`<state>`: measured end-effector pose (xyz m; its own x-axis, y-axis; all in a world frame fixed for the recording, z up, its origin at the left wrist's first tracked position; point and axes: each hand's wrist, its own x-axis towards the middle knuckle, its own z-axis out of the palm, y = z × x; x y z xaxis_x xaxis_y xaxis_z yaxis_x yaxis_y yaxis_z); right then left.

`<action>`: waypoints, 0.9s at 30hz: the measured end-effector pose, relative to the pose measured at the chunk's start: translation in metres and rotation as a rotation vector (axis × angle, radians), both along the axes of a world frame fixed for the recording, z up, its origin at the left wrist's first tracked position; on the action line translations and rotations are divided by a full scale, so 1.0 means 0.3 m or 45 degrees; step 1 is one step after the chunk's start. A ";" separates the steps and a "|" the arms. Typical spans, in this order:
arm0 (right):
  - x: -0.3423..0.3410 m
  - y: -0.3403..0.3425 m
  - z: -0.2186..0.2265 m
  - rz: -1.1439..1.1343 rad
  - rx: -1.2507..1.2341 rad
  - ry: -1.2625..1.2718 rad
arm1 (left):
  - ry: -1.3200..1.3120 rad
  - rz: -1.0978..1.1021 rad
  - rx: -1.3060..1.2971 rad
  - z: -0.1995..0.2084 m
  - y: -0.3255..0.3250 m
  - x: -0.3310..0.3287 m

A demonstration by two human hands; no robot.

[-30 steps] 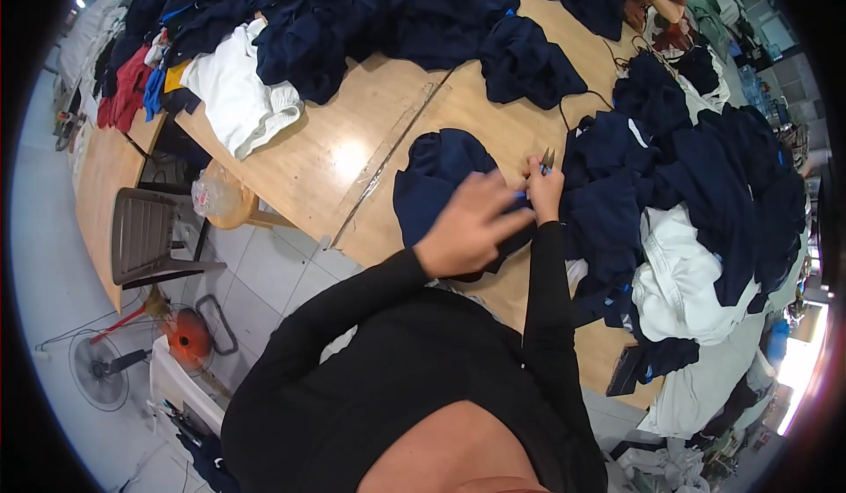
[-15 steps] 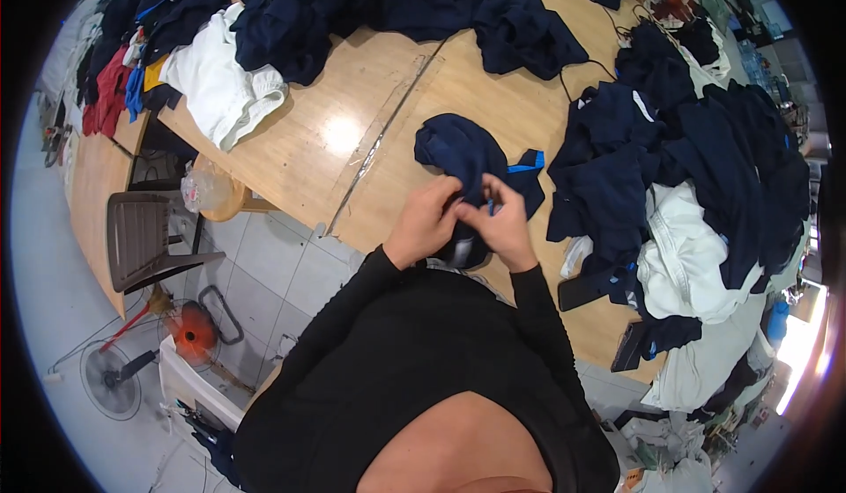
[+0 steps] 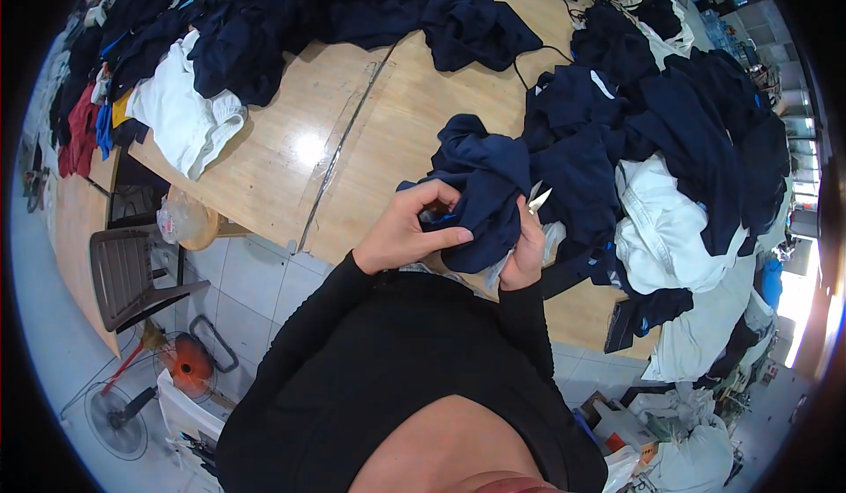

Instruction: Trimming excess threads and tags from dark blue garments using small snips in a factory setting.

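A dark blue garment (image 3: 485, 189) is near the middle of the view, at the near side of the wooden table (image 3: 388, 140), and the left hand (image 3: 410, 231), at its eight o'clock, grasps it between thumb and fingers. The right hand (image 3: 526, 253), at its four o'clock, holds small scissors (image 3: 539, 200) pointing toward one o'clock; whether it also pinches the garment, I cannot tell well. At three o'clock lies a white garment (image 3: 661, 229).

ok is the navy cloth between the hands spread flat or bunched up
Bunched up: the navy cloth is gathered in deep folds between the left hand and the right hand.
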<state>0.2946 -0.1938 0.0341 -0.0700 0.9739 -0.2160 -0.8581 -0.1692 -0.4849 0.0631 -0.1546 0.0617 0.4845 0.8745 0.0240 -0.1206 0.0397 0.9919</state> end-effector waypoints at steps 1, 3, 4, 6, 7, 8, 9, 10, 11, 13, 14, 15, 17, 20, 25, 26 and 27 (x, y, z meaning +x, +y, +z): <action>0.001 0.000 0.003 0.023 -0.008 -0.019 | 0.139 -0.041 0.136 0.005 0.013 -0.011; 0.010 -0.003 0.000 0.009 0.010 0.002 | 0.136 -0.033 0.220 0.005 0.030 -0.013; 0.015 -0.008 -0.002 0.003 0.020 0.028 | 0.061 -0.063 0.131 0.020 0.032 -0.011; 0.023 -0.022 -0.007 0.002 0.029 0.058 | -0.010 -0.088 0.043 0.025 0.031 -0.001; 0.024 -0.024 -0.009 -0.008 0.024 0.105 | -0.042 -0.113 0.130 0.017 0.040 0.007; 0.021 -0.024 -0.010 -0.017 0.020 0.153 | -0.073 -0.137 0.217 0.006 0.048 0.013; 0.016 -0.021 -0.009 -0.016 0.025 0.157 | -0.069 -0.137 0.222 -0.026 0.039 0.016; 0.010 -0.013 -0.005 0.020 0.014 0.246 | 0.075 -0.073 0.280 -0.074 0.025 0.023; 0.007 -0.015 -0.003 0.060 -0.004 0.336 | 0.221 -0.005 0.331 -0.088 0.011 0.031; 0.005 -0.002 -0.012 0.065 -0.079 0.234 | 0.194 0.031 0.410 -0.092 0.013 0.032; 0.003 0.010 -0.016 0.072 -0.154 0.129 | 0.215 -0.037 0.330 -0.077 0.027 0.021; 0.001 0.039 -0.019 0.073 -0.158 0.135 | 0.236 -0.103 0.250 -0.069 0.037 0.014; -0.035 0.115 -0.004 0.029 -0.098 -1.042 | 0.320 0.017 0.106 -0.116 0.057 0.013; -0.061 0.118 -0.021 -0.076 -0.271 -0.909 | 0.320 0.224 0.117 -0.172 0.041 -0.032; -0.003 0.104 -0.042 -0.086 -0.242 -0.750 | 0.076 0.699 -0.346 -0.201 0.011 -0.094; 0.004 0.097 -0.038 -0.088 -0.189 -0.732 | 0.118 0.705 -0.390 -0.209 0.005 -0.111; 0.009 0.092 -0.033 -0.094 -0.190 -0.734 | 0.117 0.699 -0.389 -0.225 0.007 -0.113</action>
